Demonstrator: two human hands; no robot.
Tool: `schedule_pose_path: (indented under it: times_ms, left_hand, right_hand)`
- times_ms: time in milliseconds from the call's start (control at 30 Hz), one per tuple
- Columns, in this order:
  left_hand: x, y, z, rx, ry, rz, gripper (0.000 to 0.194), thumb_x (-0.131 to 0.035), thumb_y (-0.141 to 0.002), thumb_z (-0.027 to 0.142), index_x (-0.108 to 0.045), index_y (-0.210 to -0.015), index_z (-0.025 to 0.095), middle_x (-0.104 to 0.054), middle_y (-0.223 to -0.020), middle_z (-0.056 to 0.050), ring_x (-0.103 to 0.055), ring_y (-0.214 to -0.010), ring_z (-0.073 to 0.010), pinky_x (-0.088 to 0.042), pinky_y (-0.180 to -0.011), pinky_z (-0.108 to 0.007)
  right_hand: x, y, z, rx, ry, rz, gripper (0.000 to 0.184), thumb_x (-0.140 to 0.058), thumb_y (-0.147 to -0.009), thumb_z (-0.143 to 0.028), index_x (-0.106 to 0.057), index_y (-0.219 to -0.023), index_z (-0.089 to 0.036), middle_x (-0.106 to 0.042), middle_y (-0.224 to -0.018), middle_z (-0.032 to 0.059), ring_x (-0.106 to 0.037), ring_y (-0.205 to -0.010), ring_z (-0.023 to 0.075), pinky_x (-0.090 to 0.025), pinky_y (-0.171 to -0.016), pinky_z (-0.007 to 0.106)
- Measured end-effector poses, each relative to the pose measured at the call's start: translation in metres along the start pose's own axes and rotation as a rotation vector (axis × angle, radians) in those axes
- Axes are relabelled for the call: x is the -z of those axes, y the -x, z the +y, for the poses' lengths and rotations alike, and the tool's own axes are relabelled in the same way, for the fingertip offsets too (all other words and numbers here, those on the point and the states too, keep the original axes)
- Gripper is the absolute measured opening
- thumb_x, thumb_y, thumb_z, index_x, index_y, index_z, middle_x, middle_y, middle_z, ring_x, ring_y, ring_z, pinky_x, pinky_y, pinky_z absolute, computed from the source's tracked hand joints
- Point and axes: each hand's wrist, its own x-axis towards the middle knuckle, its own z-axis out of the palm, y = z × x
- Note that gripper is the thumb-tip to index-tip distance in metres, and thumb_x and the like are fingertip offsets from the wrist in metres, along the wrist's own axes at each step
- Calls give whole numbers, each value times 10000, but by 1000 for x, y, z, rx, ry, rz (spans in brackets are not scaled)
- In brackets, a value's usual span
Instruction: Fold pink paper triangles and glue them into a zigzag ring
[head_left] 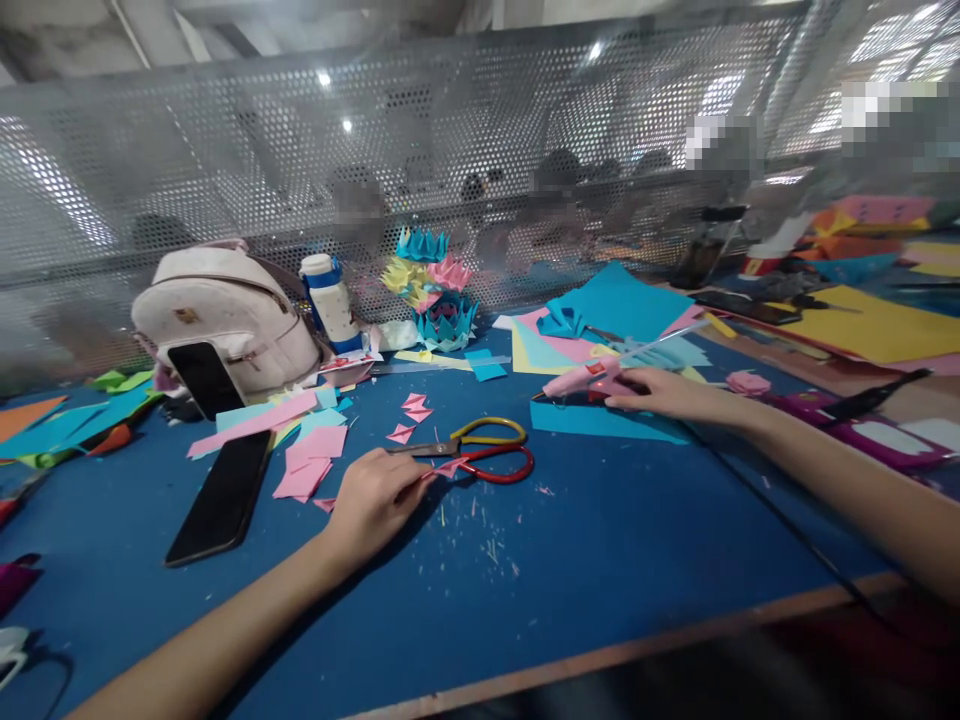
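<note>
My left hand [381,503] pinches a small folded pink paper piece [450,468] just above the table. Right beside it lie scissors [487,450] with one yellow and one red handle, their blades partly behind my fingers. My right hand [660,390] is closed around the handle of a pink glue gun [581,380], which lies over a blue paper strip [600,420]. A clear glue stick [664,340] juts from the gun's back. Several folded pink pieces [416,405] lie beyond the scissors, and pink paper squares [311,465] are left of my left hand.
A black phone [221,500] lies at left; another phone [204,380] leans on a white backpack [225,310]. A bottle [330,305] and a folded-paper flower stack [442,290] stand before the perforated metal screen [480,130]. The gun's black cord [780,520] runs under my right arm.
</note>
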Motion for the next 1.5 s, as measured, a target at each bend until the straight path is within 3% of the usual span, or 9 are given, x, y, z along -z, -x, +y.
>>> schedule_pose_path:
  times_ms: [167, 233, 333, 400, 467, 633, 900, 1167, 1500]
  left_hand:
    - [-1, 1, 0, 24, 13, -19, 308, -464, -1035, 296, -711, -896, 174, -708, -719, -15, -601, -602, -133, -376, -612, -278]
    - [-1, 0, 0, 31, 20, -27, 306, -465, -1034, 296, -709, -893, 176, -709, -718, -12, -593, -594, -134, -367, -607, -278]
    - [-1, -1, 1, 21, 14, -11, 326, -452, -1038, 301, -703, -870, 179, -697, -690, -6, -566, -572, -130, -351, -589, -273]
    - [-1, -1, 1, 1, 4, 5, 337, -443, -1042, 299, -694, -853, 179, -684, -672, -1, -549, -562, -129, -343, -583, -275]
    - [-2, -1, 1, -24, -6, 13, 336, -439, -1045, 289, -686, -847, 177, -677, -671, 0, -543, -565, -131, -339, -586, -278]
    - [-3, 0, 0, -49, -43, 14, 395, -426, -1049, 282, -639, -735, 173, -622, -617, 0, -510, -551, -134, -335, -588, -287]
    - [-5, 2, -2, -40, 1, 7, 326, -472, -1035, 273, -658, -788, 171, -626, -640, 12, -518, -554, -125, -350, -610, -294]
    - [-4, 2, -2, -26, 16, -9, 331, -452, -1044, 293, -701, -861, 174, -632, -642, 9, -540, -562, -131, -345, -603, -294]
    - [-3, 2, -2, -12, 5, -18, 359, -451, -1045, 312, -661, -787, 176, -638, -636, 11, -529, -550, -124, -338, -609, -287]
  right_hand:
    - [12, 30, -21, -98, 663, 28, 320, -626, -876, -362, -705, -1087, -135, -684, -1156, 229, -623, -1072, 412, -481, -861, 491]
    - [14, 43, -49, -45, 657, 51, 350, -586, -904, -446, -702, -1135, -210, -679, -1221, 172, -628, -1079, 396, -492, -816, 481]
    - [6, 45, -101, 160, 416, -200, 304, -523, -959, -501, -703, -1122, -319, -704, -1185, 48, -653, -1053, 258, -489, -858, 369]
    - [-9, 31, -130, 292, 335, -287, 270, -494, -982, -463, -702, -1075, -317, -712, -1137, 2, -651, -1045, 211, -479, -866, 326]
    - [-32, 5, -146, 356, 360, -235, 254, -481, -987, -372, -696, -1059, -257, -724, -1067, 21, -661, -971, 205, -469, -806, 319]
    - [-102, -75, -156, 445, 338, -269, 205, -557, -940, -200, -681, -1103, -206, -705, -1180, 52, -637, -1039, 190, -447, -820, 282]
    - [-164, -153, -162, 326, 366, -335, 119, -701, -783, -127, -744, -894, -142, -743, -950, 87, -645, -865, 205, -359, -618, 249]
    - [-159, -154, -154, 303, 151, -445, 289, -655, -738, -42, -748, -1001, -118, -738, -820, 55, -626, -710, 139, -408, -622, 227]
    - [-111, -99, -139, 246, -353, -540, 149, -699, -812, -309, -683, -865, -171, -702, -886, 31, -650, -828, 142, -515, -759, 263]
